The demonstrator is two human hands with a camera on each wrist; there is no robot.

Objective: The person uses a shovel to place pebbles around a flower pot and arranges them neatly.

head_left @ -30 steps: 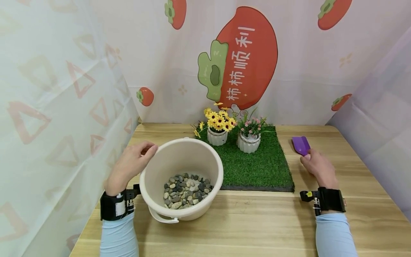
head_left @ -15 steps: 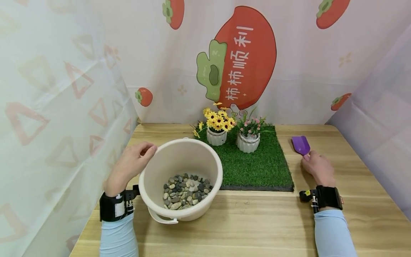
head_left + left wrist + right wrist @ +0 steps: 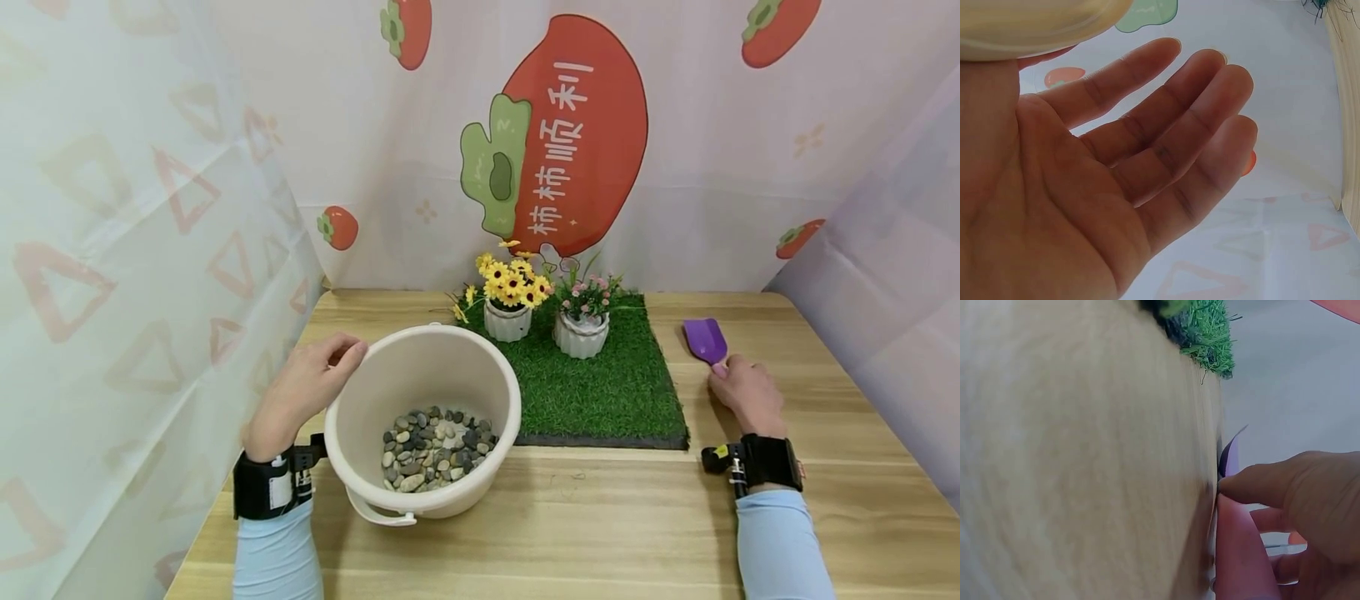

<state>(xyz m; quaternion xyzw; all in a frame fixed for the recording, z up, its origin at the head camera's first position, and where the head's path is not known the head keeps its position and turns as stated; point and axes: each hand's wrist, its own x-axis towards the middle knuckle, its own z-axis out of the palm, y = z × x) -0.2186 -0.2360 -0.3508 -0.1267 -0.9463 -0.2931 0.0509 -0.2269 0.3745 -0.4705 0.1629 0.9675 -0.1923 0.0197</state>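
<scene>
From the head camera I see the small purple plastic scoop (image 3: 705, 340) lying flat on the wooden table (image 3: 600, 517), its long axis running front to back, blade pointing away; my right hand (image 3: 744, 393) covers its handle, drawn slightly nearer me than a second ago. My left hand (image 3: 303, 392) rests against the smooth cream plastic bucket (image 3: 360, 433) holding rounded pebbles (image 3: 435, 446), unchanged. Left wrist: fingers straight, relaxed, grasping nothing. Right wrist: thumb and forefinger pinch the scoop's pink handle (image 3: 1241, 556)
</scene>
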